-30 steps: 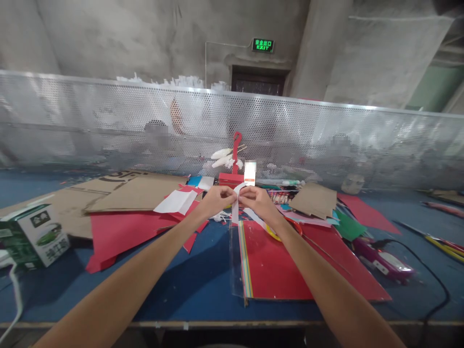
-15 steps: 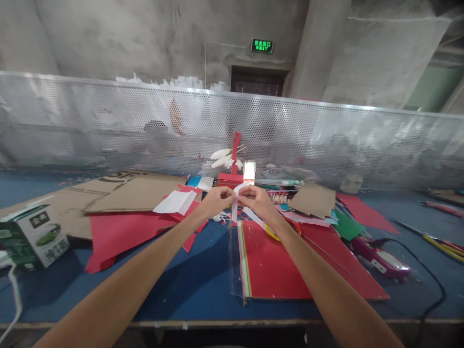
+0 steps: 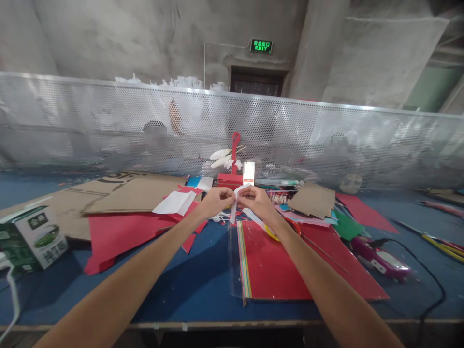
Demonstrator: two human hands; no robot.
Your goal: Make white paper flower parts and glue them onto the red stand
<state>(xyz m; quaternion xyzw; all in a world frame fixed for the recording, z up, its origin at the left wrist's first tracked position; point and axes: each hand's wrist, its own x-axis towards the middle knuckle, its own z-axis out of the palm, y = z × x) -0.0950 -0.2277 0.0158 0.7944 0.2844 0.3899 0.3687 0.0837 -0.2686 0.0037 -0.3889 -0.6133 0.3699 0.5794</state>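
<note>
Between my two hands a narrow white paper strip [image 3: 234, 213] is pinched, its lower end hanging down and its upper end curling over toward the right. My left hand [image 3: 219, 200] grips the strip from the left, fingertips pressed together. From the right, my right hand [image 3: 255, 199] pinches it too, fingers bent. Both hands are raised above the middle of the table, in front of a red paper box [image 3: 230, 180] with a looped red strip. Under my right forearm lie scissors with yellow and red handles [image 3: 271, 233], partly covered, on a stack of red paper [image 3: 279, 268].
A milk carton [image 3: 38, 237] stands at the left, beside cardboard sheets [image 3: 139, 193] and red paper [image 3: 123, 232]. A lit phone [image 3: 249, 173] leans at the back. To the right are a purple corded tool [image 3: 382, 258] and a green paper piece [image 3: 348, 225]. A perforated metal screen [image 3: 290, 130] bounds the table.
The strip's hanging lower end has swung slightly to the left. Its upper end has shifted a little between the fingers, while both hands stay almost in place.
</note>
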